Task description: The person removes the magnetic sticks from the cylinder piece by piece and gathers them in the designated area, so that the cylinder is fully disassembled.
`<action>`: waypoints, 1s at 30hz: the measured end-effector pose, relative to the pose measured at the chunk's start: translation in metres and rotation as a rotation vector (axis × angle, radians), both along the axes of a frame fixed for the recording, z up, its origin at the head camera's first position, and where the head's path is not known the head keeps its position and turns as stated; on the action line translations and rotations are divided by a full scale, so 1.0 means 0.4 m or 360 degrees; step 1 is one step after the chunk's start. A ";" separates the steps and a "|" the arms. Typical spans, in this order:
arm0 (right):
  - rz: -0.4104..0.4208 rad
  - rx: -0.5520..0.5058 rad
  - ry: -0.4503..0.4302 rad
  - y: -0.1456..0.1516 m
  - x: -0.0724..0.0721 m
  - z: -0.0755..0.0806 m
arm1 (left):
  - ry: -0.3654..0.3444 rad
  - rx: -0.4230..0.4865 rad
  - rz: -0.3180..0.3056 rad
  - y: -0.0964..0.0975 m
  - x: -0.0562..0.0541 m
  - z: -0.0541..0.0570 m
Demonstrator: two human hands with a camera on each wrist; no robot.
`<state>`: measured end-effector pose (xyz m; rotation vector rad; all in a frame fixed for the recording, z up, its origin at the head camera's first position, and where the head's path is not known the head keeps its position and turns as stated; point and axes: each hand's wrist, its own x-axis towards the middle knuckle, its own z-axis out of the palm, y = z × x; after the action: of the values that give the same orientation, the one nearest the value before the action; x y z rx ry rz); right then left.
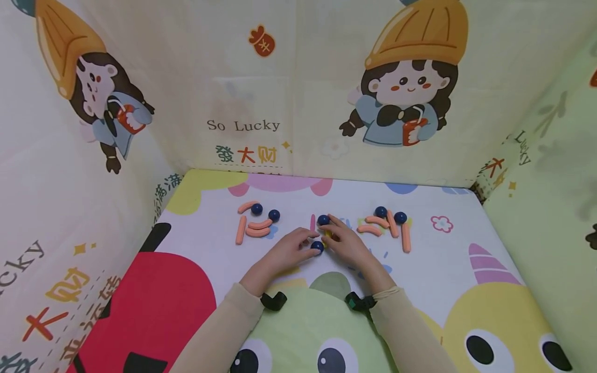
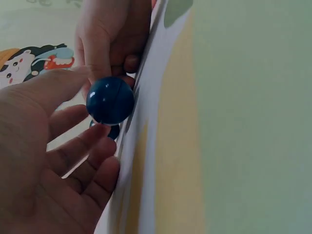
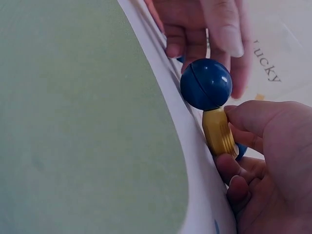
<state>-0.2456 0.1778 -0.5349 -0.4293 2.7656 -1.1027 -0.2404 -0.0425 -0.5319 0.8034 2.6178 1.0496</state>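
In the head view a dark blue ball (image 1: 317, 247) lies between the two hands, with a second blue ball (image 1: 324, 220) just beyond it. My right hand (image 1: 346, 243) pinches a short yellow rod (image 3: 218, 131) between thumb and fingers. One end of this rod meets the nearer ball, seen large in the right wrist view. Around that same ball my left hand (image 1: 293, 246) is loosely spread, thumb and fingers slightly bent; whether it touches the ball I cannot tell. Fingers partly hide the farther ball in both wrist views.
Left of the hands lie several pink rods (image 1: 240, 230), straight and curved, beside two blue balls (image 1: 274, 215). A similar group of pink rods (image 1: 406, 238) and two blue balls (image 1: 400, 218) is on the right. Printed cloth walls (image 1: 317, 93) enclose the cartoon-covered table (image 1: 289, 202).
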 end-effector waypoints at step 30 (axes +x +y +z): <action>0.0020 0.0054 0.0005 0.003 -0.008 -0.009 | 0.0126 -0.0022 0.0095 0.008 0.010 -0.030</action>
<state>-0.2486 0.1789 -0.5385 -0.4441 2.7761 -1.0518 -0.2365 -0.0394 -0.5441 0.7836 2.7279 1.0341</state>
